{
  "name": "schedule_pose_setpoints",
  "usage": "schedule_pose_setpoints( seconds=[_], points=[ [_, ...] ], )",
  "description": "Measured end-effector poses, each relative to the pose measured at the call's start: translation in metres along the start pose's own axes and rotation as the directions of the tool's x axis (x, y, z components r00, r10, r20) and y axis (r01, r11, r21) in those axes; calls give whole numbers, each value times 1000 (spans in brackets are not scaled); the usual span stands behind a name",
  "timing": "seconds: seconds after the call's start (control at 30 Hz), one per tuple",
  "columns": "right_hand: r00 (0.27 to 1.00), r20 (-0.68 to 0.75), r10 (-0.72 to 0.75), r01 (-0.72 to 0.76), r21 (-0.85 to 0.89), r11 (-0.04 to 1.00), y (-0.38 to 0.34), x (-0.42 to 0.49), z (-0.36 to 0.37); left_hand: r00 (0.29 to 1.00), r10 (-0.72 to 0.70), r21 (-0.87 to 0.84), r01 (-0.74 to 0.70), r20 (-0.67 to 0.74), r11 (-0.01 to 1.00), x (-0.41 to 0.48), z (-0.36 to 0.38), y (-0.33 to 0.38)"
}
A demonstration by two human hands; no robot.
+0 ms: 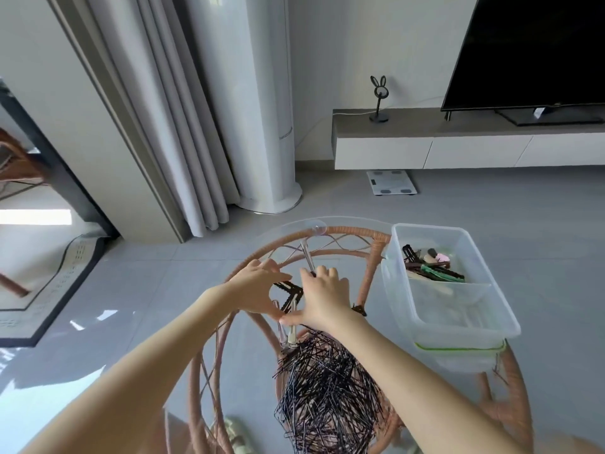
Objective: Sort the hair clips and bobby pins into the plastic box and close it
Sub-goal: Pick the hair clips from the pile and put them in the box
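Note:
A large heap of black bobby pins (327, 391) lies on a round glass-topped rattan table (370, 267). Just beyond it, my left hand (258, 283) and my right hand (327, 296) curl around a small cluster of black hair clips (289, 294) and silver clips (292, 330), thumbs touching at the near side. A silver clip (307, 257) pokes out beyond my right fingers. The clear plastic box (491, 326) stands open at the table's right, with several coloured and black clips (432, 268) in its far compartment. Its green-edged lid (458, 350) lies under it.
A dark clip (359, 310) lies by my right wrist. Beyond the table are grey floor tiles, a white standing air conditioner (262, 126), curtains, a bathroom scale (391, 182) and a low TV cabinet (458, 142) with a television.

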State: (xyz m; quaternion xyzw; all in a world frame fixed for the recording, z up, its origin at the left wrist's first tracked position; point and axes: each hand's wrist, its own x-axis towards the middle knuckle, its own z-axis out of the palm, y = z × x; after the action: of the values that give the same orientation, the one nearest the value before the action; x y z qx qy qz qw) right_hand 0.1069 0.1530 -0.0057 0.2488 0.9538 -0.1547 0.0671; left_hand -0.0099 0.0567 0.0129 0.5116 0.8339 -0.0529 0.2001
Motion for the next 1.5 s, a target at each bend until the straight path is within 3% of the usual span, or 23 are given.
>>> schedule_pose_setpoints(
  seconds=[0.1, 0.3, 0.5, 0.6, 0.67, 0.8, 1.03, 1.1, 1.13, 1.23, 1.27, 1.3, 1.33, 1.4, 1.43, 1.5],
  points=[
    [1000, -13, -20, 20, -10, 1000, -11, 3, -1, 997, -40, -66, 36, -60, 997, -7, 8, -5],
    [997, 63, 34, -46, 195, 980, -11, 9, -6, 986, -78, -212, 45, -146, 976, -18, 22, -4],
    [994, 93, 65, -94, 353, 931, -6, 14, -15, 943, -267, -306, 199, -197, 931, -19, 24, 11],
    [988, 98, 121, -153, 484, 862, 1, 12, -16, 931, -314, -340, 239, -185, 910, -21, 24, 17],
    [979, 89, 182, -197, 622, 758, 7, 9, -19, 924, -338, -334, 267, -178, 904, -22, 23, 22],
    [947, -56, 316, -141, 813, 565, 14, -2, -33, 909, -377, -313, 311, -179, 898, -26, 22, 33],
    [885, -323, 336, 124, 858, 498, 34, -35, -74, 888, -456, -369, 404, -61, 837, -20, 14, 46],
    [840, -413, 352, 182, 825, 535, 54, -46, -90, 881, -471, -362, 426, -43, 829, -18, 12, 47],
    [792, -482, 375, 183, 774, 607, 67, -50, -96, 879, -474, -349, 431, -43, 832, -18, 12, 47],
    [595, -700, 395, 9, 497, 868, 111, -56, -107, 893, -451, -229, 439, 2, 869, -16, 8, 55],
    [576, -738, 351, -53, 395, 917, 123, -53, -108, 896, -443, -164, 439, 14, 883, -18, 5, 59],
    [613, -733, 296, -108, 293, 950, 134, -51, -109, 893, -450, -95, 450, 19, 888, -17, 4, 63],
    [697, -674, 246, -152, 196, 969, 143, -47, -108, 894, -448, -34, 448, 11, 893, -18, 4, 65],
    [872, -449, 194, -200, 35, 979, 154, -43, -105, 893, -450, -22, 449, -2, 893, -18, 1, 65],
    [915, -356, 191, -203, 4, 979, 158, -41, -103, 892, -452, -27, 452, 4, 892, -19, -2, 63],
    [925, -316, 210, -190, 95, 977, 162, -41, -103, 886, -461, -88, 463, 47, 882, -24, -10, 58]
  ],
)
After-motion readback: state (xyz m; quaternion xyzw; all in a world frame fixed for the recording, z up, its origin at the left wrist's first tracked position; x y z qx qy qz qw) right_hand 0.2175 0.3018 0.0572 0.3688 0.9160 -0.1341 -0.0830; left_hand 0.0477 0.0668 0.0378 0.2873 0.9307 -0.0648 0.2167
